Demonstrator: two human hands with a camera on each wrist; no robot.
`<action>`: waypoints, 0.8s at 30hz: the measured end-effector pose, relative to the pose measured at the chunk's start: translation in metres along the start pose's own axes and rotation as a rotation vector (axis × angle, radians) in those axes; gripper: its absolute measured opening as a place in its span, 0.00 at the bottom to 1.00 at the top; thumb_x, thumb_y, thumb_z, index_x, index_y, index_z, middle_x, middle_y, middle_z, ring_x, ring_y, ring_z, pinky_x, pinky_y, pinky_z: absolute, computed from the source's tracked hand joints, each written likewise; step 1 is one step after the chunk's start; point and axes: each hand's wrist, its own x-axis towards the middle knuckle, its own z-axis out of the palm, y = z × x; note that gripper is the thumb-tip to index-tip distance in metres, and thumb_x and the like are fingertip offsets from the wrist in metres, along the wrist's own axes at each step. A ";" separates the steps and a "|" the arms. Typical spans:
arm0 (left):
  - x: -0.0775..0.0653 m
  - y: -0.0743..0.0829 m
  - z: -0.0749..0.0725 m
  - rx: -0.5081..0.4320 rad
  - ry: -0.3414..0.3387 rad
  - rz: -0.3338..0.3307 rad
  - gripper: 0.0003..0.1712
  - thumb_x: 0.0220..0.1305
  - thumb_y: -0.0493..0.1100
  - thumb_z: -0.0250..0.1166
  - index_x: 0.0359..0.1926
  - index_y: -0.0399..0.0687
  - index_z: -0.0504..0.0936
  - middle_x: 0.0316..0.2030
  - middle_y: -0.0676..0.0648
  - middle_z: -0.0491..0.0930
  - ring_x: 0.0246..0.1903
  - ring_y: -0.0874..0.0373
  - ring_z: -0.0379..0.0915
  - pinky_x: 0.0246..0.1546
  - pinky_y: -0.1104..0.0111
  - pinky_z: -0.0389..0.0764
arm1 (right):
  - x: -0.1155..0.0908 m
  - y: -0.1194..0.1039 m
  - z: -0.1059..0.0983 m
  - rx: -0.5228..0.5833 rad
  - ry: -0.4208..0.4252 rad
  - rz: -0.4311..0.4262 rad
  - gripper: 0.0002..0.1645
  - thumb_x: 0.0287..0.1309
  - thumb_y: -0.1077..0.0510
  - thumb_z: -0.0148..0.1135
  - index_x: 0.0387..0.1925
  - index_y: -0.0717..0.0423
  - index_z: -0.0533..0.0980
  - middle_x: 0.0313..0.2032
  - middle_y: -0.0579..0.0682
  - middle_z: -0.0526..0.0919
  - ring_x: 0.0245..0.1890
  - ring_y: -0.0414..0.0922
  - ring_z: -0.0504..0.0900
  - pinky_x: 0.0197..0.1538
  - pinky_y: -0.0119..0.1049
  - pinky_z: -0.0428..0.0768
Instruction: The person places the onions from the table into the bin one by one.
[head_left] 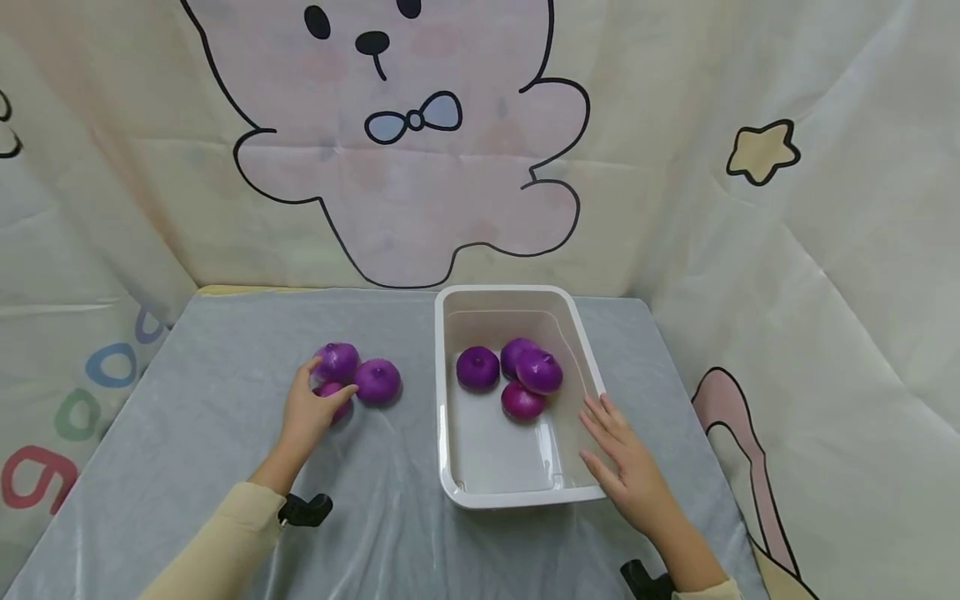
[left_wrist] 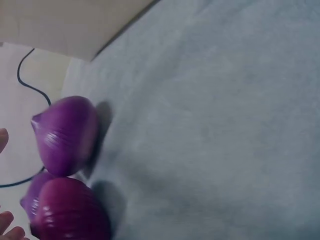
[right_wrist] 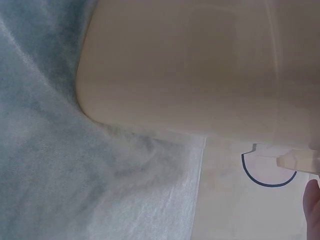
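Observation:
My left hand [head_left: 306, 417] reaches over a group of three purple onions on the table, thumb and fingers spread about the nearest onion [head_left: 333, 398]. A second onion [head_left: 378, 382] lies by the thumb, a third onion [head_left: 337, 362] just beyond the fingers. In the left wrist view, fingertips [left_wrist: 14, 234] show at the left edge above the reddish-purple onion [left_wrist: 72, 210]; whether they touch it I cannot tell. My right hand [head_left: 626, 462], fingers straight, rests at the right rim of a white plastic bin [head_left: 441, 417]. Several purple onions [head_left: 477, 368] lie inside the bin.
A grey-blue cloth [head_left: 225, 358] covers the table. Behind it hangs a curtain [head_left: 637, 150] with a cartoon bear, and more printed cloth hangs at both sides. The bin's outer wall [right_wrist: 190, 75] fills much of the right wrist view.

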 end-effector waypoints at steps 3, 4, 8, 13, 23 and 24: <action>-0.002 -0.008 0.002 0.018 0.016 -0.002 0.56 0.61 0.46 0.71 0.78 0.39 0.45 0.78 0.33 0.46 0.77 0.37 0.44 0.74 0.42 0.55 | 0.000 0.000 0.001 0.003 0.003 -0.003 0.32 0.59 0.64 0.64 0.67 0.57 0.72 0.70 0.58 0.70 0.78 0.32 0.47 0.71 0.13 0.42; -0.003 -0.010 0.002 0.031 0.023 0.002 0.56 0.60 0.46 0.72 0.78 0.38 0.45 0.77 0.32 0.47 0.76 0.36 0.45 0.73 0.42 0.56 | 0.000 0.000 0.001 0.003 0.003 -0.004 0.32 0.59 0.64 0.64 0.67 0.57 0.72 0.70 0.58 0.70 0.78 0.33 0.47 0.71 0.14 0.42; -0.005 -0.015 0.006 0.074 0.024 0.006 0.58 0.58 0.45 0.73 0.77 0.35 0.46 0.75 0.28 0.49 0.73 0.33 0.50 0.72 0.41 0.59 | 0.000 0.000 0.001 0.006 0.011 -0.014 0.32 0.58 0.65 0.64 0.66 0.58 0.72 0.70 0.59 0.70 0.78 0.33 0.47 0.72 0.14 0.42; -0.007 -0.022 0.007 0.054 0.018 -0.022 0.58 0.58 0.43 0.73 0.78 0.36 0.44 0.74 0.28 0.50 0.72 0.33 0.51 0.71 0.41 0.61 | 0.000 0.000 0.001 0.003 0.019 -0.025 0.33 0.57 0.65 0.64 0.66 0.59 0.72 0.69 0.59 0.70 0.78 0.34 0.48 0.73 0.15 0.42; -0.007 -0.037 0.007 0.036 0.021 -0.031 0.57 0.59 0.41 0.71 0.77 0.34 0.43 0.74 0.28 0.50 0.73 0.33 0.51 0.71 0.41 0.59 | -0.001 -0.001 0.001 0.003 0.019 -0.012 0.32 0.57 0.65 0.64 0.65 0.60 0.73 0.69 0.61 0.71 0.78 0.32 0.48 0.72 0.14 0.42; -0.007 -0.039 0.007 0.040 0.026 -0.028 0.56 0.59 0.41 0.71 0.77 0.34 0.44 0.74 0.28 0.51 0.73 0.34 0.51 0.71 0.41 0.59 | -0.001 0.000 0.001 0.002 0.020 -0.012 0.32 0.57 0.65 0.64 0.65 0.60 0.73 0.69 0.61 0.71 0.78 0.33 0.48 0.72 0.14 0.42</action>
